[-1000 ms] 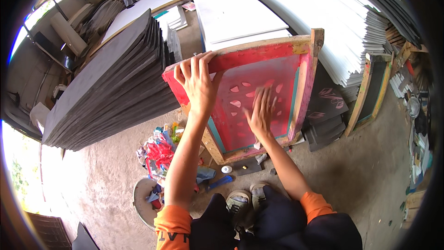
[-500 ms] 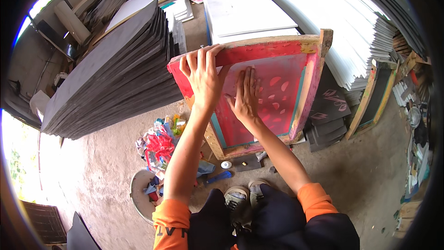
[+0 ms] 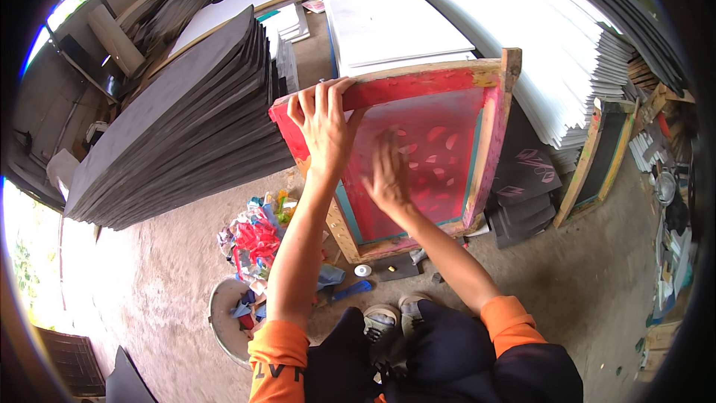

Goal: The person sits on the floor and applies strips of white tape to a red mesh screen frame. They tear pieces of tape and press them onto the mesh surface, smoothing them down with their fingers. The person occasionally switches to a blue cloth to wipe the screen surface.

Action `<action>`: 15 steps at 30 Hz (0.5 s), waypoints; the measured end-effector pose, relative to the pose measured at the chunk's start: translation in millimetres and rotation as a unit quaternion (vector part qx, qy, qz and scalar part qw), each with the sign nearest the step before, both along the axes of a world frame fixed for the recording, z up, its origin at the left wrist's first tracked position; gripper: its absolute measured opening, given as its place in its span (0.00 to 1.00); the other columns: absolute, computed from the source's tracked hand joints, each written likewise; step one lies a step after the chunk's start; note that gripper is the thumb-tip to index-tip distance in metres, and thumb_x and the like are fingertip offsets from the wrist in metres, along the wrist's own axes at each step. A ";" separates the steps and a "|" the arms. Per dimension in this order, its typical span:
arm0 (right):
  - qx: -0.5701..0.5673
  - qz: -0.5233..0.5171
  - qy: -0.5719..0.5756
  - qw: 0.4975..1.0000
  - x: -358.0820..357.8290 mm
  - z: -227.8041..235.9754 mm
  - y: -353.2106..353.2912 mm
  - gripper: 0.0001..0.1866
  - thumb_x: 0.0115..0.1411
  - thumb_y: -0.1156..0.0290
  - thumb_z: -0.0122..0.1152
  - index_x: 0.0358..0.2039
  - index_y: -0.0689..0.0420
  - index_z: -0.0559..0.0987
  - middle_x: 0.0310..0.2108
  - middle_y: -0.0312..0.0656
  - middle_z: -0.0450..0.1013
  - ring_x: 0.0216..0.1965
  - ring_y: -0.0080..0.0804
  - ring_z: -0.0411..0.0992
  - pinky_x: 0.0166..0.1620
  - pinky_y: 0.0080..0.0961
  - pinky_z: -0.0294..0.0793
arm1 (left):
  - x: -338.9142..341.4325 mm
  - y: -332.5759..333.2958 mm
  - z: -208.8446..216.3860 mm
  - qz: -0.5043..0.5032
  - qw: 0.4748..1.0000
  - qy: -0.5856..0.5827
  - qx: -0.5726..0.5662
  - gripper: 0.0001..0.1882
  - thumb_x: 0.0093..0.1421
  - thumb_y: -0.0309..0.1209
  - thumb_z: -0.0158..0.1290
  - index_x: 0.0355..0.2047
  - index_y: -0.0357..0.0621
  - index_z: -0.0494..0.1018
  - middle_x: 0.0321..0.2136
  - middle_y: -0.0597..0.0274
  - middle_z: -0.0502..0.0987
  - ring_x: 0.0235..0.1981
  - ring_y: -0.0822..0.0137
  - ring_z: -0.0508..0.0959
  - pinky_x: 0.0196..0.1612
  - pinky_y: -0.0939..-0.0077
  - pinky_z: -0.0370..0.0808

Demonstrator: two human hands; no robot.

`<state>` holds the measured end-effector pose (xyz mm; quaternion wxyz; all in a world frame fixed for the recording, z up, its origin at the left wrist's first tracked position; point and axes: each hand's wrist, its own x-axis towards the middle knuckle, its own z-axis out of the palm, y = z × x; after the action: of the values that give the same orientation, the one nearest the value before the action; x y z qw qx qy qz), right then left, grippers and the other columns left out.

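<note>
A silk-screen printing frame (image 3: 488,157), wooden with red-stained mesh, stands tilted up in front of me. Rounded, paler shapes show on the mesh's right half, and teal strips line its inner sides. My left hand (image 3: 326,123) is closed over the frame's top rail near the left corner, fingers hooked across the wood. Against the mesh, left of the shapes, my right hand (image 3: 389,175) lies flat with fingers stretched out, slightly smeared by motion. I see nothing held in it.
Dark sheets (image 3: 194,127) are stacked at left, white sheets (image 3: 403,15) behind the frame. A second screen frame (image 3: 582,172) leans at right. Near my feet are a bucket (image 3: 224,321) of scraps, coloured rags (image 3: 257,239), a blue tool (image 3: 350,289) and a white round lid (image 3: 362,270).
My right hand has slid down and slightly left over the mesh. My left hand keeps its hold on the top rail, and the frame has barely shifted.
</note>
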<state>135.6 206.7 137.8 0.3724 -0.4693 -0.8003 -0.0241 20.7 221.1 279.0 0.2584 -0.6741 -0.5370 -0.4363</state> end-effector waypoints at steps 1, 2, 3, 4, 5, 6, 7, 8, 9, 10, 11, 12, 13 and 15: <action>0.010 0.043 -0.072 0.996 2.5 -23.8 -3.7 0.43 0.53 0.53 0.58 0.61 0.65 0.52 0.62 0.57 0.47 0.65 0.53 0.42 0.63 0.51 0.42 | 1.8 4.3 0.0 -0.006 1.000 -0.001 -0.006 0.29 0.40 0.36 0.64 0.45 0.52 0.68 0.40 0.67 0.69 0.45 0.61 0.65 0.54 0.58 0.52; 0.020 0.065 -0.093 0.993 11.1 -49.3 -11.2 0.43 0.54 0.51 0.57 0.61 0.65 0.52 0.63 0.56 0.46 0.65 0.51 0.41 0.64 0.50 0.41 | 3.6 8.0 -1.5 -0.007 1.000 0.002 -0.006 0.29 0.40 0.36 0.64 0.45 0.52 0.68 0.40 0.66 0.69 0.46 0.60 0.65 0.54 0.57 0.52; -0.006 0.045 -0.098 0.994 25.5 -72.1 -22.3 0.43 0.54 0.52 0.56 0.61 0.65 0.52 0.63 0.56 0.46 0.66 0.52 0.41 0.64 0.50 0.40 | 5.7 11.9 -2.3 -0.007 1.000 0.005 -0.005 0.29 0.40 0.37 0.63 0.45 0.52 0.68 0.40 0.66 0.69 0.46 0.60 0.65 0.53 0.57 0.52; -0.033 0.027 -0.102 0.994 40.7 -86.7 -28.4 0.42 0.55 0.52 0.55 0.61 0.66 0.52 0.64 0.56 0.45 0.66 0.52 0.40 0.64 0.50 0.39 | 6.7 14.1 -2.8 -0.005 1.000 0.009 -0.005 0.29 0.41 0.37 0.63 0.45 0.52 0.68 0.40 0.65 0.69 0.46 0.60 0.65 0.53 0.57 0.52; -0.018 -0.022 -0.091 0.995 57.0 -91.3 -27.6 0.42 0.55 0.53 0.55 0.61 0.66 0.51 0.64 0.57 0.44 0.66 0.53 0.40 0.64 0.51 0.38 | 7.7 13.3 -2.9 -0.012 1.000 0.011 -0.004 0.28 0.42 0.37 0.63 0.45 0.51 0.68 0.40 0.64 0.69 0.46 0.59 0.64 0.53 0.57 0.53; -0.002 -0.072 -0.081 0.994 67.7 -95.9 -22.8 0.42 0.56 0.55 0.55 0.61 0.67 0.50 0.64 0.58 0.43 0.66 0.54 0.39 0.64 0.51 0.38 | 8.3 14.5 -1.6 -0.012 1.000 0.008 -0.006 0.28 0.42 0.37 0.63 0.45 0.51 0.68 0.40 0.64 0.69 0.46 0.59 0.64 0.53 0.57 0.53; 0.001 -0.090 -0.008 0.996 57.5 -70.7 -16.9 0.41 0.57 0.58 0.54 0.62 0.68 0.47 0.64 0.60 0.39 0.66 0.55 0.37 0.63 0.55 0.37 | -1.7 11.5 -4.7 0.002 1.000 0.013 -0.017 0.28 0.42 0.37 0.63 0.45 0.51 0.68 0.40 0.64 0.69 0.46 0.59 0.64 0.53 0.57 0.52; 0.024 -0.126 0.054 0.990 54.5 -47.9 -2.6 0.42 0.57 0.59 0.54 0.62 0.68 0.46 0.64 0.62 0.37 0.66 0.56 0.36 0.63 0.56 0.38 | -2.2 12.2 -4.3 0.003 1.000 0.008 -0.018 0.28 0.42 0.37 0.63 0.44 0.52 0.68 0.40 0.64 0.69 0.46 0.59 0.64 0.53 0.57 0.52; 0.030 -0.161 0.063 0.985 50.5 -22.7 13.6 0.42 0.56 0.59 0.55 0.62 0.68 0.47 0.64 0.62 0.38 0.66 0.55 0.36 0.63 0.55 0.38 | -1.8 14.9 -4.8 0.004 1.000 0.007 -0.013 0.28 0.41 0.36 0.63 0.45 0.52 0.68 0.39 0.65 0.69 0.46 0.59 0.64 0.53 0.57 0.52; 0.039 -0.139 0.047 0.988 42.5 -0.5 21.8 0.42 0.56 0.57 0.55 0.62 0.67 0.48 0.64 0.60 0.39 0.66 0.54 0.38 0.63 0.53 0.40 | -0.4 17.8 -5.7 0.000 1.000 0.006 -0.013 0.28 0.41 0.37 0.63 0.44 0.52 0.68 0.39 0.65 0.69 0.45 0.60 0.64 0.53 0.57 0.52; 0.047 -0.114 0.035 0.992 27.8 19.2 26.9 0.41 0.56 0.55 0.55 0.61 0.66 0.50 0.64 0.58 0.41 0.66 0.53 0.39 0.63 0.51 0.41 | -2.4 19.2 -6.5 0.001 1.000 0.009 -0.014 0.28 0.41 0.37 0.63 0.44 0.52 0.68 0.39 0.65 0.69 0.45 0.60 0.64 0.53 0.58 0.52; 0.054 -0.088 0.022 0.994 16.6 29.0 28.4 0.41 0.56 0.53 0.55 0.61 0.65 0.52 0.64 0.56 0.43 0.66 0.52 0.41 0.63 0.50 0.43 | -4.2 19.7 -6.2 0.001 1.000 0.011 -0.015 0.28 0.41 0.37 0.63 0.44 0.52 0.68 0.39 0.65 0.69 0.45 0.60 0.64 0.53 0.58 0.52; 0.042 -0.051 -0.037 0.997 8.9 23.8 20.5 0.41 0.55 0.51 0.55 0.61 0.63 0.53 0.64 0.54 0.44 0.66 0.49 0.41 0.64 0.48 0.43 | -5.9 19.8 -6.9 0.001 1.000 0.010 -0.018 0.28 0.40 0.37 0.63 0.44 0.53 0.68 0.38 0.66 0.68 0.44 0.61 0.65 0.53 0.58 0.53; 0.012 0.000 -0.112 0.994 16.6 -19.5 4.8 0.41 0.54 0.47 0.54 0.61 0.60 0.56 0.65 0.50 0.45 0.66 0.42 0.43 0.64 0.46 0.43 | 1.5 21.1 -5.2 -0.012 1.000 0.009 -0.006 0.28 0.40 0.38 0.63 0.44 0.52 0.68 0.38 0.66 0.69 0.44 0.61 0.65 0.53 0.58 0.53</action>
<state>152.2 211.5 118.3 0.2865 -0.4590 -0.8366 -0.0862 22.2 242.2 273.8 0.2541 -0.6860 -0.5296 -0.4295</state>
